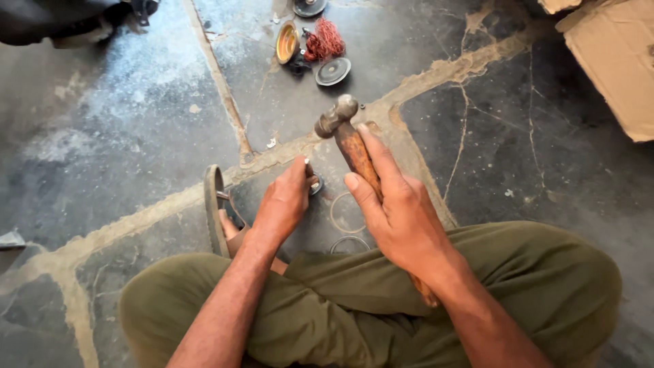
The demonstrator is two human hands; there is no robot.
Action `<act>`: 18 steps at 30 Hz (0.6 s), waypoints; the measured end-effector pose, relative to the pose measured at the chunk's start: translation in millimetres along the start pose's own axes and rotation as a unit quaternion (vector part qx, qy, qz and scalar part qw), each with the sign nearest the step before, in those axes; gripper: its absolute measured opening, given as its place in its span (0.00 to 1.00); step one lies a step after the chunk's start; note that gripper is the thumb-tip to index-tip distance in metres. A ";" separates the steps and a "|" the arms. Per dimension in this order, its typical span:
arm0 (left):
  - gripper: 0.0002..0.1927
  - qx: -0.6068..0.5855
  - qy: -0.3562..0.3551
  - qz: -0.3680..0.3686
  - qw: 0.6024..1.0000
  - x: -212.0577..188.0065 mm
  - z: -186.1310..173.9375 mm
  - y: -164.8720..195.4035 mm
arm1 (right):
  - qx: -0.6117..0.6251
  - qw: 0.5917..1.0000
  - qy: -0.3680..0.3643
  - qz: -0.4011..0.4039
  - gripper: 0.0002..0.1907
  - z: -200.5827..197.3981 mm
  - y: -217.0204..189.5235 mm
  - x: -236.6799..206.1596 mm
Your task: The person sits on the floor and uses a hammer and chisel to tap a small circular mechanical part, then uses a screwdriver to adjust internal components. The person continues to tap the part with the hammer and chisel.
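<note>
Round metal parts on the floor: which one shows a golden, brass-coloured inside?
The cup-shaped part, tilted on its edge left of the red wire bundle. The flat disc below it and the part at the top edge are dark grey.
</note>
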State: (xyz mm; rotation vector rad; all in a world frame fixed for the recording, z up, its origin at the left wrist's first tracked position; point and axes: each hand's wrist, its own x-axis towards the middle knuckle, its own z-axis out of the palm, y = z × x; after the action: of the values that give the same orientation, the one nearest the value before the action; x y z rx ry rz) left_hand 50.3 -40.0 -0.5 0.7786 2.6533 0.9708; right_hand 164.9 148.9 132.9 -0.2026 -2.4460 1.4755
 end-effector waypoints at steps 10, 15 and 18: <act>0.09 0.022 0.047 0.013 0.999 -5.1 4.1 0.1 | -0.085 0.995 -0.041 -0.018 0.33 16.1 10.4 -1.8; 0.08 0.015 0.077 0.003 0.997 -6.5 13.7 -6.3 | -0.060 0.997 -0.013 -0.036 0.32 15.6 10.3 -3.6; 0.07 0.014 0.107 0.043 0.993 -2.9 26.8 -11.5 | -0.048 0.998 -0.013 -0.025 0.32 14.9 6.2 -3.3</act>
State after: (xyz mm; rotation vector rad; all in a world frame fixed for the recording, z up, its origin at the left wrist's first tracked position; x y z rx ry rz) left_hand 57.9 -34.5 -28.3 0.8463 2.8418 1.0973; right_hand 163.3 138.3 120.3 -0.1419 -2.5256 1.3498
